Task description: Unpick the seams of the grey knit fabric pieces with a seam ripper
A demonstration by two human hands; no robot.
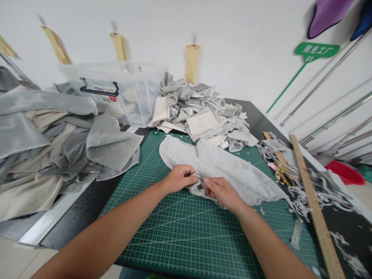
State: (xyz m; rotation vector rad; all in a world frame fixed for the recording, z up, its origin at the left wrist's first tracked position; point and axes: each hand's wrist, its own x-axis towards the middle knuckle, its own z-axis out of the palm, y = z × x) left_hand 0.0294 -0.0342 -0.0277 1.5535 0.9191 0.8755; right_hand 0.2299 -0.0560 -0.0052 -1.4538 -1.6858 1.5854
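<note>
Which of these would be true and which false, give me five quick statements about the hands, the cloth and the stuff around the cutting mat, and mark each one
1. Both hands pinch the near edge of the light grey cloth. True: the left hand and right hand grip it side by side.
2. The cloth lies on a red mat. False: the cutting mat is green with a grid.
3. The scissors are in the right hand. False: they lie right of the mat, beside the wooden ruler.
4. A clear plastic bin stands behind the mat, to the left. True.
5. The folded cloth pile sits inside the bin. False: it is heaped on the table beside it.
</note>
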